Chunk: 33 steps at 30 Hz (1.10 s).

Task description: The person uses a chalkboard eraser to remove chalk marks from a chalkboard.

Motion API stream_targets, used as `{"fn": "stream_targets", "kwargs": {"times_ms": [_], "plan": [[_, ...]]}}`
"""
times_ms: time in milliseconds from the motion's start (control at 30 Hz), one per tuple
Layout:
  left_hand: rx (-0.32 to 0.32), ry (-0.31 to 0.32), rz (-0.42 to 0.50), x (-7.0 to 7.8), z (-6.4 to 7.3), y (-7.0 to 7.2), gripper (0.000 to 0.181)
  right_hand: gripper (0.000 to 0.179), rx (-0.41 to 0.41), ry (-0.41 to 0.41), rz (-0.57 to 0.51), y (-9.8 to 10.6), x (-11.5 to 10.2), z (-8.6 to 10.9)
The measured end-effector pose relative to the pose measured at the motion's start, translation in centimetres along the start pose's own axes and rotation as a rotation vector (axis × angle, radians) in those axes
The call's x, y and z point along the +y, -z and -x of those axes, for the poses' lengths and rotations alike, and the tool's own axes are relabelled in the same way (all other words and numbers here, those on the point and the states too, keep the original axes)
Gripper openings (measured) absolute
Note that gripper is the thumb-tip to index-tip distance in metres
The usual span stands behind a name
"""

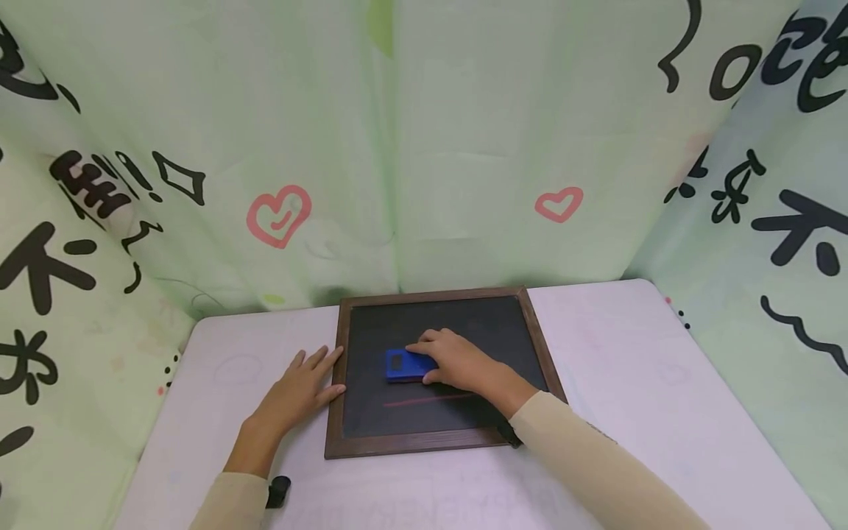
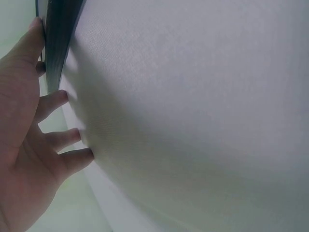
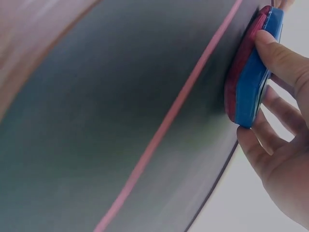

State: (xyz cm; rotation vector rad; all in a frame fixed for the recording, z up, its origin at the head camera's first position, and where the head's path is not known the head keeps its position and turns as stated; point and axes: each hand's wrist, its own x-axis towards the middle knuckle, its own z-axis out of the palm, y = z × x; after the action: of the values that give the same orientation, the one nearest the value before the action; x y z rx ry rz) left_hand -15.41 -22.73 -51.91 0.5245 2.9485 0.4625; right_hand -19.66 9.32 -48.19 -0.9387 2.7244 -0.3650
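A blackboard [image 1: 377,331] in a brown wooden frame lies on the table. Across its lower part runs a pink chalk line [image 1: 417,402], also plain in the right wrist view [image 3: 169,118]. Just above that line, my right hand [image 1: 457,361] grips a blue board eraser [image 1: 397,366] between thumb and fingers. Its red felt side [image 3: 240,72] faces the board. My left hand [image 1: 294,394] rests at the frame's left edge, fingers spread, with thumb and forefinger touching the wood. In the left wrist view the other fingertips [image 2: 72,154] of that hand reach the white tabletop.
The white table [image 1: 616,346] extends around the board on both sides and in front. Pale green curtains [image 1: 464,147] with black lettering and pink hearts hang behind and at both sides. A dark band [image 1: 278,492] sits on the left wrist.
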Motion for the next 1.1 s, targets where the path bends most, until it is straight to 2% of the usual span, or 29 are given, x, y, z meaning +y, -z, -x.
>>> {"fn": "stream_targets", "kwargs": {"times_ms": [500,700,867,1100], "plan": [[-0.004,0.007,0.005,-0.2,0.1,-0.1,0.073,0.061,0.064,-0.077,-0.048,1.5,7.4,6.7],[-0.011,0.008,0.007,-0.3,0.1,-0.1,0.073,0.062,0.097,-0.136,-0.079,1.7,9.7,8.9],[-0.007,0.012,0.002,-0.3,0.2,0.0,0.072,0.064,0.121,-0.176,-0.096,1.7,10.6,9.8],[-0.01,0.008,0.006,-0.2,0.2,0.1,0.073,0.064,0.121,-0.197,-0.101,1.8,10.9,9.8]]}}
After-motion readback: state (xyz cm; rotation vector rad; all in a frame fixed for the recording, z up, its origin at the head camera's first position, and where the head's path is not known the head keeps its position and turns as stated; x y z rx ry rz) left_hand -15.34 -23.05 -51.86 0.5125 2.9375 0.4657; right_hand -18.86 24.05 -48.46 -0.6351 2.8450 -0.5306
